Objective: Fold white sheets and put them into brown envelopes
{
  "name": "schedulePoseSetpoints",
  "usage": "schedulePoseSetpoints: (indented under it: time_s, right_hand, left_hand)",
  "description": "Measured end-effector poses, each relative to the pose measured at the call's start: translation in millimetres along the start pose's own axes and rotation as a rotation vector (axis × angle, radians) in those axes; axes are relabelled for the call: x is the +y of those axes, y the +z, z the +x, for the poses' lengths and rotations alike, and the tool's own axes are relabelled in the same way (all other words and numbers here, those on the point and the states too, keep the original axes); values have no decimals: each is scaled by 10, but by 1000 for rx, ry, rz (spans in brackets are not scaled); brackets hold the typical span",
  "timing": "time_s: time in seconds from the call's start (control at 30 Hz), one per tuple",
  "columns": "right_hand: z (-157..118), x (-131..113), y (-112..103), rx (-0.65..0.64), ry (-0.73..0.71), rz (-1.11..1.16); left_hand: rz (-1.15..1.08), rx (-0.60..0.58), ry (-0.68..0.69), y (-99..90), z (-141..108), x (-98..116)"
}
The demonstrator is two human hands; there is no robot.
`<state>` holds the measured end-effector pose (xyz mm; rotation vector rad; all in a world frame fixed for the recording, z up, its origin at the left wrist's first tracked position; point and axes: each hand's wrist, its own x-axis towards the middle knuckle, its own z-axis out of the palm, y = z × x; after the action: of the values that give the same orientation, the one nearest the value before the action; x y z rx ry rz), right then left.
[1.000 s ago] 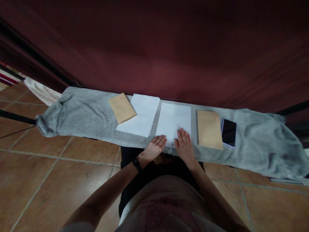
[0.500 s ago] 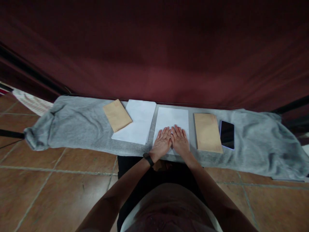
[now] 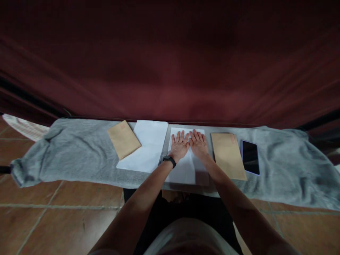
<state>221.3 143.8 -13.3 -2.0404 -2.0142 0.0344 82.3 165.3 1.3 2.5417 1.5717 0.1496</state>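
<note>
White sheet [image 3: 183,173] beneath 2 hands. The left hand [image 3: 179,147] and right hand [image 3: 198,143] lie palm-down, side by side, near the sheet's far edge, fingers extended and slightly spread — neither grips anything. The sheet rests on a grey cloth [image 3: 79,152], between white papers [image 3: 148,152] and a brown envelope [image 3: 228,156]. It should prove light, flexible and easily creased — best held lightly at 2 opposite edges.

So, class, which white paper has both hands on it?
The right paper, nearer the phone; the left paper, untouched, lies partly under a brown envelope.
</note>
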Motion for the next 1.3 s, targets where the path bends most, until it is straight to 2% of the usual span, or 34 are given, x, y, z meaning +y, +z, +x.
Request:
schedulePoseSetpoints:
  time_s: [0.27,0.47,0.63,0.8,0.97,1.03,1.17,1.3]
  right_hand:
    - [214,64,86,77,38,22]
    - [189,44,201,251,158,66]
    - [99,64,180,258,249,14]
    - [-179,-23,74,249,206,20]
    - [-699,-334,26,136,-28,77]
    - [-880,-437,20,128,-82,88]
    - [-1074,-473,-12,153,-63,75]
    - [-1133,-373,-49,175,-21,53]
  left_hand:
    - [-47,85,-40,20,330,-122]
    - [-22,87,-121,54,320,-132]
    - [-8,139,-187,85,222,-142]
    - [-2,167,-172,56,13,-147]
    - [-1,176,-59,40,-369,-114]
    - [12,171,-35,44,-532,-91]
    - [35,161,-58,59,-809,-46]
    - [17,226,-78,84,-1011,-20]
